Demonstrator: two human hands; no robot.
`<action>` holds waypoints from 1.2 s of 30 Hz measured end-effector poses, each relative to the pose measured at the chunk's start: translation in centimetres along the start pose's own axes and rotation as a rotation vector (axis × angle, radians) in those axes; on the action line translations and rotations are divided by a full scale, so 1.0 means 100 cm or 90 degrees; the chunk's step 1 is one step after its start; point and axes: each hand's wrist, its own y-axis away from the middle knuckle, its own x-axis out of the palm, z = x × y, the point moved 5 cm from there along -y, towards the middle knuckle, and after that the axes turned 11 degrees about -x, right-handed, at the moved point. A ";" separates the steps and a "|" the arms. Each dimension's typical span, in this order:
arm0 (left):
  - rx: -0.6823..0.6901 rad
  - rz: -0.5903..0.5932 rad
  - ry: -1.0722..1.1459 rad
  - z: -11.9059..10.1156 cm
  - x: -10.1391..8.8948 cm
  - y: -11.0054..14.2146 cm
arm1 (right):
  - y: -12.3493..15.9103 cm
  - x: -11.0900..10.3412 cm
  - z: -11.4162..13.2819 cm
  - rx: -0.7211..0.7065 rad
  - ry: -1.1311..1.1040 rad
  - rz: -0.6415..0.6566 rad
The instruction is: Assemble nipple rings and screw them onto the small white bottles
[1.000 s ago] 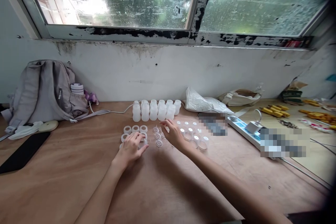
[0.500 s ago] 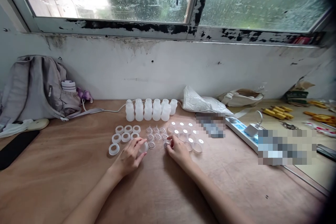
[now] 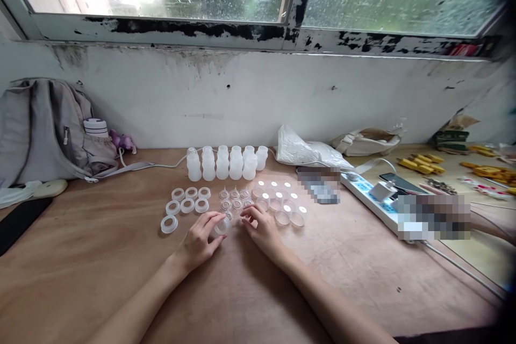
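Note:
My left hand (image 3: 202,234) is curled round a translucent ring-shaped collar (image 3: 221,226), held just above the table. Close by, my right hand (image 3: 260,228) has thumb and fingers pinched on a small clear teat-like piece (image 3: 242,219), mostly hidden by the fingers. Several clear pieces with pointed tips (image 3: 235,193) lie in rows beyond both hands. To the left are several loose translucent collars (image 3: 187,205). Right of the clear pieces stand several transparent round covers (image 3: 297,219) with white dots on top. Frosted white bottles (image 3: 222,165) line up behind.
A grey backpack (image 3: 48,129) and a black phone (image 3: 24,223) lie left. At right are a white power strip (image 3: 368,193), a white plastic bag (image 3: 310,153), yellow clips (image 3: 421,163) and part of another person's arm (image 3: 489,220). A window is above the wall.
My right hand has moved left towards my left hand, carrying a clear piece from its row. My left hand keeps the collar. Another person's arm and a phone now show at right.

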 end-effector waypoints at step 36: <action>-0.094 0.008 0.287 0.000 0.002 0.000 | 0.010 0.030 0.002 0.316 -0.717 -0.101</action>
